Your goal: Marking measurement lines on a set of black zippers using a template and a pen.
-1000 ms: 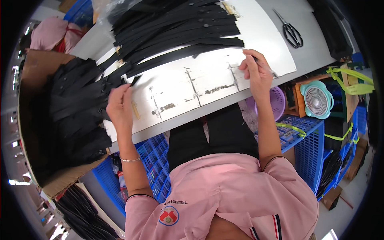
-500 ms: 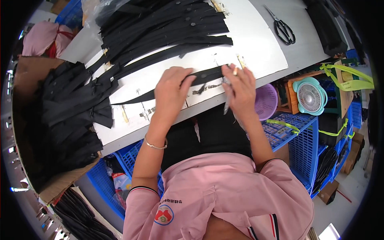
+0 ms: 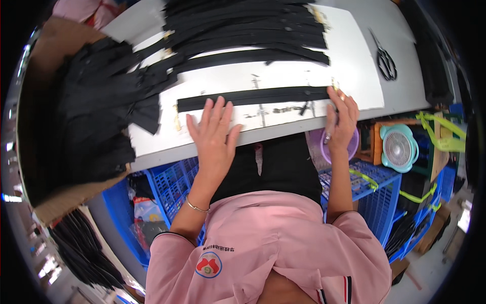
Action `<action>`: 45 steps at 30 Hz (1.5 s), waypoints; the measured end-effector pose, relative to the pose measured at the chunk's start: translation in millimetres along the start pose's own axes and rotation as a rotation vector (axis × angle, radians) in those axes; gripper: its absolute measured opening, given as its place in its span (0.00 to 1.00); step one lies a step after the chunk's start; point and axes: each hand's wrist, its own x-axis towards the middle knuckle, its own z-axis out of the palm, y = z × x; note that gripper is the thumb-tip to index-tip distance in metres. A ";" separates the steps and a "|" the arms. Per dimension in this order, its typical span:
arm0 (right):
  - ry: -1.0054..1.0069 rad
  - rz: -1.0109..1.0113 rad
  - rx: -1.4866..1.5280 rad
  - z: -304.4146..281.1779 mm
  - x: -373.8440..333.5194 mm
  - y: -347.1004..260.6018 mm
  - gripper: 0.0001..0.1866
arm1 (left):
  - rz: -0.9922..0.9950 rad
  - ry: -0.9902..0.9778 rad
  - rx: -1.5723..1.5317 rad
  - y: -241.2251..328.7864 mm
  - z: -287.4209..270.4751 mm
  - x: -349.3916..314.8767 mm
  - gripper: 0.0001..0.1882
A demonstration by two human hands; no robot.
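A long black strip (image 3: 253, 96), which looks like a zipper with a small tab hanging from its edge, lies straight across the white marked board (image 3: 362, 76). My left hand (image 3: 215, 139) is spread with its fingertips on the strip's left part. At the strip's right end, the fingertips of my right hand (image 3: 344, 119) touch it. A thin silvery pen-like tool (image 3: 328, 136) is held in the right hand, pointing down from the fingers; its kind is unclear. Beyond the strip, several similar black strips (image 3: 248, 30) are laid side by side on the board.
A cardboard box (image 3: 66, 202) full of black strips stands at the left. Black-handled scissors (image 3: 386, 65) lie at the right on the grey table (image 3: 405, 91). Below the table edge are a purple basket (image 3: 353, 147), a turquoise fan (image 3: 399, 147) and blue crates (image 3: 372, 202).
The strip, earlier lifted and curved between my hands, now lies flat and straight. My left hand has let go and spread out; my right hand has moved right. The view has shifted.
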 end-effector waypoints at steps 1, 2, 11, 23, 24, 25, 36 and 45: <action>-0.009 -0.017 0.017 -1.7 -2.2 2.0 0.20 | -0.022 0.010 0.009 0.1 -0.9 -1.6 0.30; 0.005 -0.016 -0.002 -1.7 -2.9 2.2 0.20 | -0.053 0.017 -0.017 0.3 -6.3 -2.4 0.31; -0.006 -0.034 -0.021 4.0 -8.7 6.2 0.18 | -0.166 -0.028 0.006 -15.1 -27.8 -20.6 0.36; 0.010 0.045 0.102 3.1 17.5 -50.6 0.14 | -0.180 0.047 0.028 -24.2 -22.9 -30.4 0.33; -0.026 0.189 0.253 4.4 23.6 -72.5 0.13 | -0.168 0.063 0.035 -24.1 -21.8 -30.2 0.33; -0.062 0.332 0.411 9.0 27.9 -93.4 0.12 | -0.169 0.064 0.033 -24.4 -22.1 -31.3 0.33; -0.491 0.253 0.854 98.7 44.7 -189.6 0.08 | -0.181 0.126 -0.032 -24.0 -20.3 -29.8 0.34; -0.464 0.098 0.709 104.3 41.1 -191.1 0.08 | -0.189 0.146 -0.039 -24.3 -21.9 -31.2 0.35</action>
